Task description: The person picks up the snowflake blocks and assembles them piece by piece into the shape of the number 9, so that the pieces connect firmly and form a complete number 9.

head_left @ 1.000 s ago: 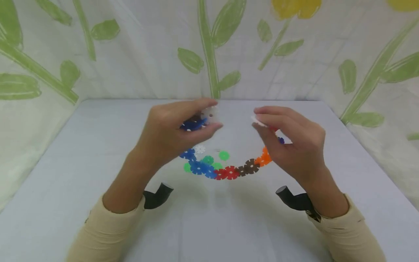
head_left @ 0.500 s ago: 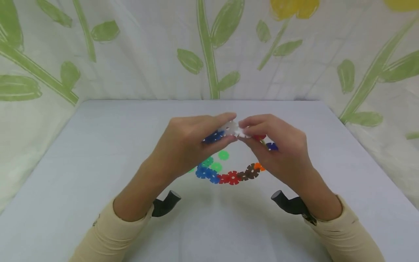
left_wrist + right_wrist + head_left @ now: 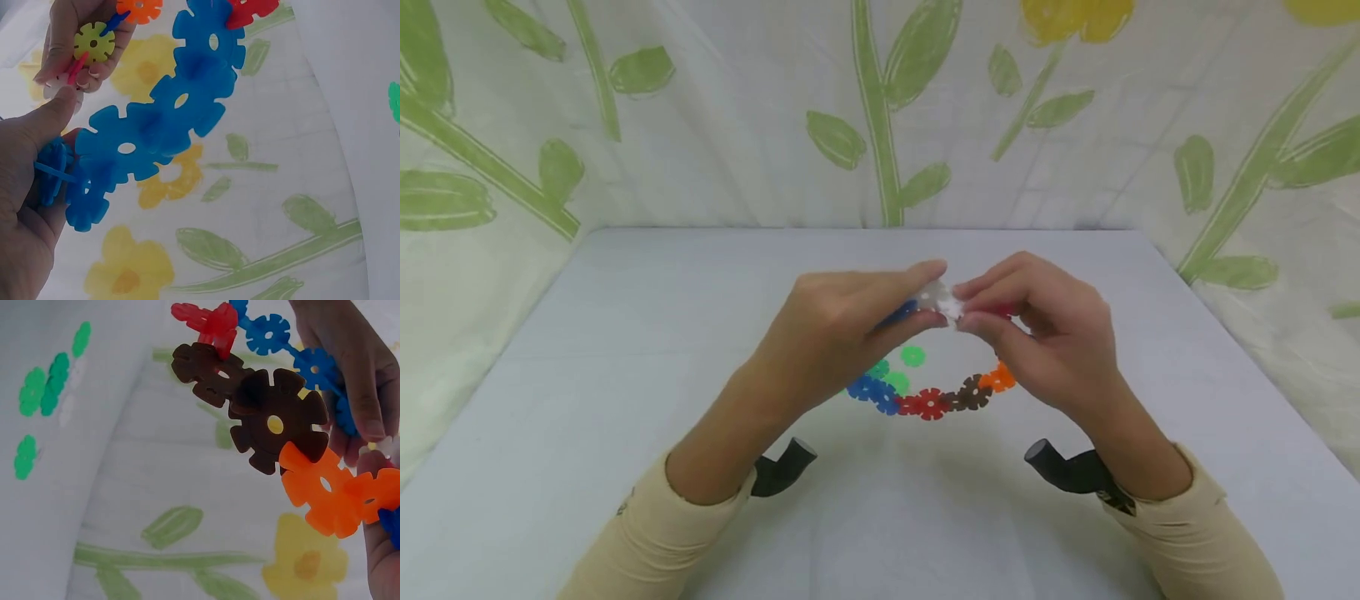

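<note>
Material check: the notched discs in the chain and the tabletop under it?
Chain of notched discs: looks like moulded plastic, semi-translucent in the blue ones where light shows through, smooth with a slight sheen; the brown ones look opaque. Tabletop: pale, matte, smooth surface with soft shadows; laminate or a cover sheet, cannot tell which.

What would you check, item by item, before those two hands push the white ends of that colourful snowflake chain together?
1. Left hand pinches its white end piece: ok.
2. Right hand pinches its end of the chain: ok.
3. Both ends meet between the fingertips: ok.
4. Slots lined up for joining: cannot tell, fingers hide them.
5. Hanging chain unbroken, blue through red, brown, orange: ok.
6. Loose green pieces on the table lie apart from the chain: ok.
</note>
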Demonstrator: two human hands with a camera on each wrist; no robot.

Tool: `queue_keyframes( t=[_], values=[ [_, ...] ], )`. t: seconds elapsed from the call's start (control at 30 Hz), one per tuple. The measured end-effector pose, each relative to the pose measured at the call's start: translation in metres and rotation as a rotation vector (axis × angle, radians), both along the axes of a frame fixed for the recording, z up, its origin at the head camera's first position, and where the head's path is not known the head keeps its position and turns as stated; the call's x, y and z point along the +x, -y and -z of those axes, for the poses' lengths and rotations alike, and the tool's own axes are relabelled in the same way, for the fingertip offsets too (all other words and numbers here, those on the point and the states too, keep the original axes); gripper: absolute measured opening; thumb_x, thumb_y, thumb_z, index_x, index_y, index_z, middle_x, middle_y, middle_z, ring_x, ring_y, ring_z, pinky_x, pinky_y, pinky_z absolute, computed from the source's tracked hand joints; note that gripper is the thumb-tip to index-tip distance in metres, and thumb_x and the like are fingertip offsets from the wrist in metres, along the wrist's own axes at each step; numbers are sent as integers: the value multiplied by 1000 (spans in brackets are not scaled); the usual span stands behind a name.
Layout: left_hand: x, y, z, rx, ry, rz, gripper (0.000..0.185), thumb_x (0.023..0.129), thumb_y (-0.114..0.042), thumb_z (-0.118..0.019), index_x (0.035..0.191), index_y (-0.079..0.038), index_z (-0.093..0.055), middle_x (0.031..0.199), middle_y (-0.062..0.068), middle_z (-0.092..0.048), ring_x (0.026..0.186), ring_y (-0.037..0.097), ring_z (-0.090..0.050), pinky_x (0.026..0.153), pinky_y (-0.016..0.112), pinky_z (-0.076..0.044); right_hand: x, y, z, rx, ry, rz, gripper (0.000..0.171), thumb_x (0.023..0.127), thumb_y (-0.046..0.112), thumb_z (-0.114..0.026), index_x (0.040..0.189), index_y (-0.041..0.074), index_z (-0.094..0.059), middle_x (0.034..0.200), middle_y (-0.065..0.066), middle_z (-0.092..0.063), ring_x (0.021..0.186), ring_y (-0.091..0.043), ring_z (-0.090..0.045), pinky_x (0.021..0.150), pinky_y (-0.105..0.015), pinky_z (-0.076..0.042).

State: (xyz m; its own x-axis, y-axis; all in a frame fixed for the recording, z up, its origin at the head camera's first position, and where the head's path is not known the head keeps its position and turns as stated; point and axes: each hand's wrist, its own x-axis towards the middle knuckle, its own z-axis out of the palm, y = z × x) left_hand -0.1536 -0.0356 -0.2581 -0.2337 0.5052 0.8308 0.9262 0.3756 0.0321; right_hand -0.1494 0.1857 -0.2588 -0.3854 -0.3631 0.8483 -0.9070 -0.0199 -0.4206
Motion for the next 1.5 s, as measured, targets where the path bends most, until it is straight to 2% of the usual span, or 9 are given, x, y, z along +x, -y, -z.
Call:
queue_keyframes(
  t=[0.27, 0.47, 0.6, 0.7, 0.87, 1.13, 1.3, 1.4, 1.5],
  values=[
    [-4, 0, 1, 29, 94, -22, 45, 81, -16, -85, 119, 2, -70, 100, 11, -75, 86, 21, -74, 70, 23, -56, -6, 1, 2, 19, 53, -11, 37, 94, 24, -72, 97, -12, -65, 97, -20, -67, 86, -23, -65, 67, -22, -55],
    [-10, 8, -2, 180, 340, -100, 40, 87, -18, -81, 121, -2, -67, 92, 6, -73, 77, 14, -68, 70, 24, -56, -18, -8, 3, 160, 265, -66, 59, 95, 20, -72, 138, -9, -44, 130, -18, -53, 99, -30, -68, 81, -34, -58],
    [-14, 16, -2, 270, 548, -126, 39, 92, -19, -75, 126, -7, -63, 98, 3, -71, 85, 11, -69, 68, 27, -58, -30, -17, 6, 189, 379, -237, 54, 101, 11, -59, 144, -9, -35, 133, -21, -53, 99, -37, -69, 82, -42, -58],
    [-15, 18, -2, 259, 632, -125, 38, 96, -22, -70, 131, -9, -60, 95, 2, -67, 80, 11, -65, 65, 27, -56, -35, -19, 9, 169, 384, -316, 49, 103, 10, -55, 143, -12, -36, 128, -28, -58, 97, -40, -69, 81, -46, -58],
    [-16, 18, -1, 119, 602, -109, 37, 101, -22, -61, 136, -12, -53, 79, 1, -53, 65, 15, -49, 59, 30, -49, -37, -17, 12, 95, 394, -291, 44, 103, 9, -54, 141, -12, -44, 121, -30, -63, 97, -37, -70, 78, -44, -59],
    [-15, 15, 0, 19, 526, -63, 37, 102, -15, -60, 138, -9, -54, 80, -1, -54, 68, 11, -50, 65, 26, -51, -32, -9, 16, 33, 458, -161, 33, 106, 4, -47, 133, -13, -53, 113, -26, -68, 91, -35, -72, 70, -41, -60],
    [-12, 17, -6, 28, 565, -216, 45, 100, -24, -63, 141, -9, -53, 101, 5, -64, 86, 16, -61, 76, 29, -55, -30, -5, 19, 32, 502, -103, 33, 106, 4, -47, 133, -12, -53, 114, -26, -68, 94, -36, -72, 71, -42, -60],
    [-9, 14, -7, 77, 505, -337, 48, 96, -26, -68, 137, -6, -55, 121, 8, -62, 106, 19, -61, 87, 33, -55, -30, -3, 20, 46, 557, -67, 33, 105, 1, -45, 135, -9, -53, 117, -24, -67, 98, -34, -71, 73, -42, -59],
    [-5, 13, -8, 134, 420, -371, 39, 94, -21, -71, 127, -2, -61, 120, 10, -63, 107, 21, -59, 88, 35, -54, -32, -2, 21, 74, 616, -45, 35, 105, -1, -43, 139, -5, -52, 122, -22, -66, 103, -35, -69, 77, -42, -59]
  ],
)
